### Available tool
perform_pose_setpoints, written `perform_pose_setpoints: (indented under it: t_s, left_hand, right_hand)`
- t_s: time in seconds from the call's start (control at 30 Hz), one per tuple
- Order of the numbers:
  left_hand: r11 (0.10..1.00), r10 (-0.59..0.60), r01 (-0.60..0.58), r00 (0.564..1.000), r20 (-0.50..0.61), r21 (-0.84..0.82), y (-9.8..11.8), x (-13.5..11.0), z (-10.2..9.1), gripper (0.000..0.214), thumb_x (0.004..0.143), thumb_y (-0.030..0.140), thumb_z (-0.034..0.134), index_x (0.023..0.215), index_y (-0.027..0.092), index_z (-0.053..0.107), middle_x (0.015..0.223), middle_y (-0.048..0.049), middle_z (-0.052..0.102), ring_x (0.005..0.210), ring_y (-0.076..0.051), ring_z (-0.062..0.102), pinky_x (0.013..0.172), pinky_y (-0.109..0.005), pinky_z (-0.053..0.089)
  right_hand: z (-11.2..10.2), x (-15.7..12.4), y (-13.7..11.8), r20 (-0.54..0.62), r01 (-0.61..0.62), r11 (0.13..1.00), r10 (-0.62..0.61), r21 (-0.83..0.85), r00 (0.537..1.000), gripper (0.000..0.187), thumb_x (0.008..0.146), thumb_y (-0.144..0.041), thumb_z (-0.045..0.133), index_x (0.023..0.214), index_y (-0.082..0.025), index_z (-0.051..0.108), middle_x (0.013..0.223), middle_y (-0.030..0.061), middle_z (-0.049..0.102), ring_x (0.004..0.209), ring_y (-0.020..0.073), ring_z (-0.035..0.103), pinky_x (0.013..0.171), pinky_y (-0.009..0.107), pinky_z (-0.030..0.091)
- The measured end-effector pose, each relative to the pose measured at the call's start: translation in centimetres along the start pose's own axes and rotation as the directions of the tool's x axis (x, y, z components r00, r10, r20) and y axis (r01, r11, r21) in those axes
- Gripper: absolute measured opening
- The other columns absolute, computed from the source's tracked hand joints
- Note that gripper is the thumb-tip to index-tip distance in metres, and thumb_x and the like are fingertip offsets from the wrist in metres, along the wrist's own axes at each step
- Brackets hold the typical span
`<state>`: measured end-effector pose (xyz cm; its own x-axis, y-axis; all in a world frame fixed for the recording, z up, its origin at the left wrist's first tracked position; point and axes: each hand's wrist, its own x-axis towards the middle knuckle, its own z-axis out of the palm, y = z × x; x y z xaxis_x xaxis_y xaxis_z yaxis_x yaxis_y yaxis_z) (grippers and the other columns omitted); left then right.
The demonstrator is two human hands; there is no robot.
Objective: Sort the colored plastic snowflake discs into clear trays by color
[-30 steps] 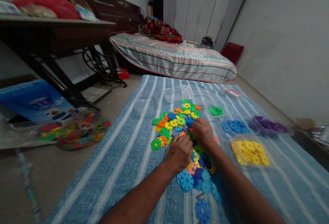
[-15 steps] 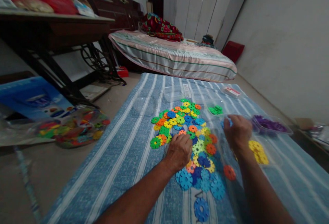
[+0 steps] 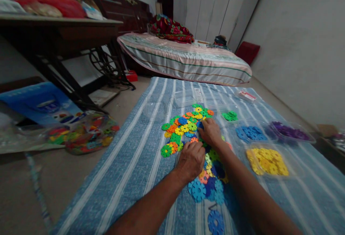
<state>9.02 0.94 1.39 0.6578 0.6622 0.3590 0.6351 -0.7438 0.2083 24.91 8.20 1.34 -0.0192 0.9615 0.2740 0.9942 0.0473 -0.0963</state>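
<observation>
A heap of notched plastic discs (image 3: pixel 178 131) in green, yellow, orange and blue lies on the striped blue cloth. My left hand (image 3: pixel 191 159) rests on the near left side of the heap, fingers curled down and close together; whatever lies under the fingertips is hidden. Farther in, my right hand (image 3: pixel 210 132) reaches across the heap with its fingers closed at a dark blue notched disc (image 3: pixel 199 124). Larger blue discs (image 3: pixel 198 190) lie nearest me, and one blue disc (image 3: pixel 215 222) sits apart from them.
On the right stand clear tubs of yellow discs (image 3: pixel 266 161), blue discs (image 3: pixel 250 133), purple discs (image 3: pixel 289 130) and green discs (image 3: pixel 229 115). Clear containers (image 3: pixel 184 98) stand at the back. A bag of coloured pieces (image 3: pixel 90 134) lies on the floor at left.
My right hand has moved left from above the blue tub to the middle of the heap. My left hand stays at nearly the same spot. The view has shifted slightly.
</observation>
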Motion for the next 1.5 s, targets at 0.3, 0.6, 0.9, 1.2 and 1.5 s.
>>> perform_pose_setpoints:
  t_s: [0.3,0.6,0.9,1.2,1.5]
  left_hand:
    - [1.0,0.008,-0.008,1.0,-0.015,0.005,-0.1,0.0,0.3,0.01,0.095,0.021,0.05,0.093,0.02,0.06,0.109,-0.0082,0.067,0.101,-0.023,0.061,0.089,-0.041,0.046]
    - [1.0,0.025,-0.026,0.999,-0.044,-0.001,-0.3,-0.1,0.7,0.011,0.095,0.02,0.051,0.096,0.017,0.061,0.111,-0.0098,0.068,0.103,-0.024,0.062,0.091,-0.042,0.047]
    - [1.0,0.021,-0.021,0.999,-0.047,0.003,-0.2,0.0,0.5,0.013,0.096,0.021,0.049,0.094,0.018,0.062,0.11,-0.0093,0.069,0.101,-0.023,0.062,0.09,-0.042,0.047]
    - [1.0,0.01,-0.01,0.999,-0.039,0.004,-0.3,-0.1,0.6,0.011,0.095,0.02,0.05,0.095,0.018,0.061,0.111,-0.0087,0.069,0.103,-0.023,0.062,0.092,-0.041,0.047]
    - [1.0,0.011,-0.01,0.999,-0.036,0.01,-0.2,0.0,0.5,0.011,0.096,0.02,0.05,0.096,0.019,0.06,0.11,-0.0086,0.069,0.103,-0.023,0.062,0.091,-0.04,0.046]
  right_hand:
    - [1.4,-1.0,0.4,-0.088,0.093,0.996,-0.092,0.0,0.992,0.023,0.096,-0.016,0.047,0.084,-0.019,0.067,0.099,0.0095,0.064,0.098,0.0231,0.051,0.085,0.034,0.037]
    - [1.2,-1.1,0.1,-0.08,0.038,0.999,-0.035,0.035,0.996,0.015,0.091,-0.032,0.065,0.095,-0.018,0.068,0.109,0.0107,0.064,0.106,0.0256,0.052,0.088,0.034,0.04]
    - [2.1,-1.2,0.7,-0.15,0.114,0.987,-0.097,0.11,0.984,0.015,0.093,-0.024,0.059,0.083,-0.021,0.07,0.101,0.0089,0.067,0.1,0.0233,0.055,0.089,0.034,0.042]
    - [1.9,-1.3,0.4,-0.121,0.071,0.993,-0.06,0.092,0.991,0.015,0.092,-0.02,0.057,0.083,-0.02,0.069,0.103,0.0089,0.066,0.099,0.0219,0.055,0.087,0.032,0.041]
    - [1.8,-1.4,0.7,-0.116,0.072,0.992,-0.06,0.102,0.991,0.013,0.089,-0.027,0.064,0.097,-0.018,0.069,0.111,0.0108,0.066,0.104,0.0241,0.055,0.088,0.033,0.042]
